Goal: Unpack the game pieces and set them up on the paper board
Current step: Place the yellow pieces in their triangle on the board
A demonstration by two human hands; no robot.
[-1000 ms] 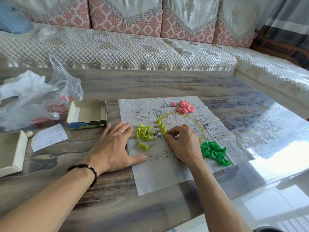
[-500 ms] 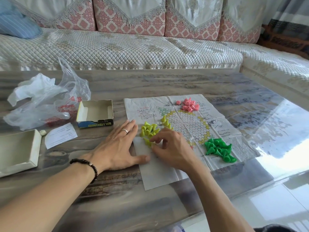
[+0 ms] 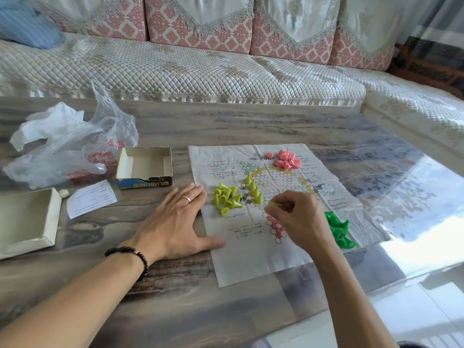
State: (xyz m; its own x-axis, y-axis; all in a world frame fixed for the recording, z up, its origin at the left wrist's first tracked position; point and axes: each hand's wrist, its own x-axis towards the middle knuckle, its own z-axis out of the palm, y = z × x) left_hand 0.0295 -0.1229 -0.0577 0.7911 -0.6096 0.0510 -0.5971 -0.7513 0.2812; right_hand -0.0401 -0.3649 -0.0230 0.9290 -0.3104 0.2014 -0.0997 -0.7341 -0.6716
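The right hand (image 3: 300, 219) hovers over the paper board (image 3: 253, 247), its fingertips (image 3: 270, 208) pinched narrow on one yellow piece (image 3: 275, 203) held just above the printed hexagon grid. The rest of that piece is hidden by the fingers. Just beyond the fingertips, toward the sofa (image 3: 175, 69), a short row of yellow pieces (image 3: 253, 188) stands upright on the grid's left edge. To the left of the fingertips lies a loose yellow heap (image 3: 227, 198), some pieces tipped on their sides. Behind the right hand's knuckles, at the board's right edge, sits a green heap (image 3: 339, 229), partly hidden by the wrist. Far beyond the fingertips, at the board's top, is a pink heap (image 3: 286, 158), with one pink piece a little apart on its left.

The left hand (image 3: 173, 222) lies flat and spread wide, holding nothing; its palm rests on the table (image 3: 175, 297), the thumb and fingertips overlapping the board's left edge, pressing the paper down. The yellow heap is just off its index finger. A ring shows on one finger and a dark bead bracelet (image 3: 130, 254) circles the wrist.

Left of the left hand's fingers stands an open box (image 3: 144, 169), empty inside. Farther left are a paper slip (image 3: 91, 198), a box lid (image 3: 27, 222) lying open side up, and a crumpled plastic bag (image 3: 67, 144).
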